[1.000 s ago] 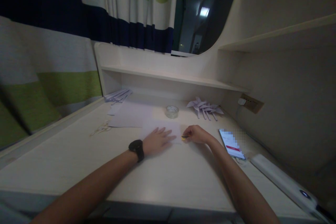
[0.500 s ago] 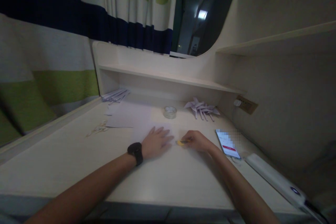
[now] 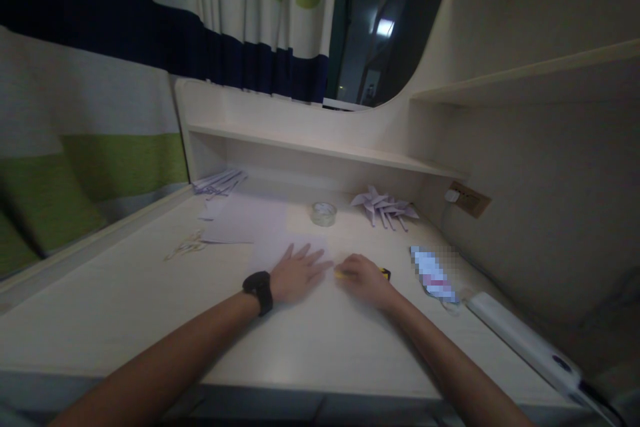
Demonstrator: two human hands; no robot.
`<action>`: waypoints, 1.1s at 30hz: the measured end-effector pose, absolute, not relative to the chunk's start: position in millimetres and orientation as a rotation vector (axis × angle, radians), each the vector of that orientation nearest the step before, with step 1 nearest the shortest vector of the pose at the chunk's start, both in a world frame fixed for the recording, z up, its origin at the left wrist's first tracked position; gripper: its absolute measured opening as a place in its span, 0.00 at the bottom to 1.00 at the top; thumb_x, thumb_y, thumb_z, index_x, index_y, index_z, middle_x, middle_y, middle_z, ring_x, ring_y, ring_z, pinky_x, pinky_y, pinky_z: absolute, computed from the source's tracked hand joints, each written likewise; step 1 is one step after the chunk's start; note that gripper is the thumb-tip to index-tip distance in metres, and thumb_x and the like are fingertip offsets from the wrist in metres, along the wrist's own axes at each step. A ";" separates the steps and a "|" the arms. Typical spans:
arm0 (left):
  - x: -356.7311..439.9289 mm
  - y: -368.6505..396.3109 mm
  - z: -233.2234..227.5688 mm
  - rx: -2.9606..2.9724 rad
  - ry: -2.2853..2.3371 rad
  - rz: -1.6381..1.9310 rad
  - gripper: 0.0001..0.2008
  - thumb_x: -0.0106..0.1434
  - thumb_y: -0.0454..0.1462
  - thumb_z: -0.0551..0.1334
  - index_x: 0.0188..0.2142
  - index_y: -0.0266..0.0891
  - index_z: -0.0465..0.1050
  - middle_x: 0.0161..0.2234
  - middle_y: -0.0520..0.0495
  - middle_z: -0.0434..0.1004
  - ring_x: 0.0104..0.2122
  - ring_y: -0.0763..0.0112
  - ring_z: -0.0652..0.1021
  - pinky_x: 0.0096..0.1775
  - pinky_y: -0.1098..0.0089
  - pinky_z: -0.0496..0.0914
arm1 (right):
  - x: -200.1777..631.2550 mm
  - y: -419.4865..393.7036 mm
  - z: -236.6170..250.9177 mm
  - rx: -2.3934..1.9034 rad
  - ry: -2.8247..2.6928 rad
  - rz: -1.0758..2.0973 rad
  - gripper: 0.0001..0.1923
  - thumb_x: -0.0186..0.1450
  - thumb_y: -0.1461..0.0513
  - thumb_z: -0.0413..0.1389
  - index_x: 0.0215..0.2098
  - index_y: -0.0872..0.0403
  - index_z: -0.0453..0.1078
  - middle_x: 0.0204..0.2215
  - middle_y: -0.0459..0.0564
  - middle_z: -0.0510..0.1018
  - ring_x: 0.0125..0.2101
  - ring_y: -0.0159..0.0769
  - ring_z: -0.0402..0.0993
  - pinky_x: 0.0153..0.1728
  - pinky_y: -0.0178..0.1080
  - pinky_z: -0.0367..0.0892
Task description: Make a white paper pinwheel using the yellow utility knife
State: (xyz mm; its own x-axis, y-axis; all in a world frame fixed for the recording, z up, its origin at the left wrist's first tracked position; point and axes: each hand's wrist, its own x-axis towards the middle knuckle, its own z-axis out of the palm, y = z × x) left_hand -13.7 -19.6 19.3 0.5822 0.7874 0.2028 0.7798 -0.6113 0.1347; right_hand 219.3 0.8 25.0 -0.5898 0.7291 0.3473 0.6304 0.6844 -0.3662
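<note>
My left hand (image 3: 299, 275), with a black watch on the wrist, lies flat on a white sheet of paper (image 3: 265, 247), fingers spread. Just to its right, my right hand (image 3: 361, 278) is closed around a yellow-and-black utility knife (image 3: 385, 274). One end of the knife sticks out on the right of the hand, and some yellow shows below the fingertips. The middle of the knife and its blade are hidden or blurred. My right fingertips are close to the fingertips of my left hand, by the paper's right edge.
Behind the hands stands a roll of clear tape (image 3: 324, 213). Paper pinwheels (image 3: 383, 205) lie at the back right, paper strips (image 3: 220, 181) at the back left. Rubber bands (image 3: 187, 245) lie left; a phone (image 3: 433, 273) and a long white device (image 3: 525, 340) lie right.
My right hand has shifted slightly left, closer to my left hand, and turned over the knife, whose end now shows on the right. My left hand stays in place.
</note>
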 end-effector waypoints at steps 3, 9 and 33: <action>-13.8 -20.3 19.2 2.750 1.392 0.373 0.24 0.69 0.50 0.37 0.62 0.59 0.50 0.64 0.52 0.50 0.63 0.51 0.51 0.57 0.43 0.44 | 214.6 -5.7 16.5 -1.050 -2.332 0.277 0.11 0.57 0.62 0.59 0.39 0.52 0.75 0.35 0.51 0.75 0.37 0.38 0.70 0.41 0.38 0.64; -13.1 -22.7 19.9 2.757 1.391 0.362 0.24 0.68 0.50 0.37 0.62 0.58 0.51 0.64 0.51 0.50 0.63 0.51 0.51 0.57 0.42 0.43 | 212.5 -12.0 9.4 -1.018 -2.299 0.215 0.13 0.60 0.63 0.57 0.44 0.49 0.74 0.35 0.50 0.74 0.37 0.37 0.69 0.40 0.39 0.64; -34.4 -22.5 13.7 2.642 1.667 0.435 0.27 0.66 0.53 0.38 0.62 0.55 0.53 0.65 0.47 0.48 0.62 0.43 0.50 0.55 0.38 0.43 | 209.7 -23.2 13.1 -0.941 -2.373 0.056 0.09 0.62 0.63 0.55 0.37 0.46 0.77 0.31 0.50 0.71 0.33 0.36 0.67 0.34 0.38 0.63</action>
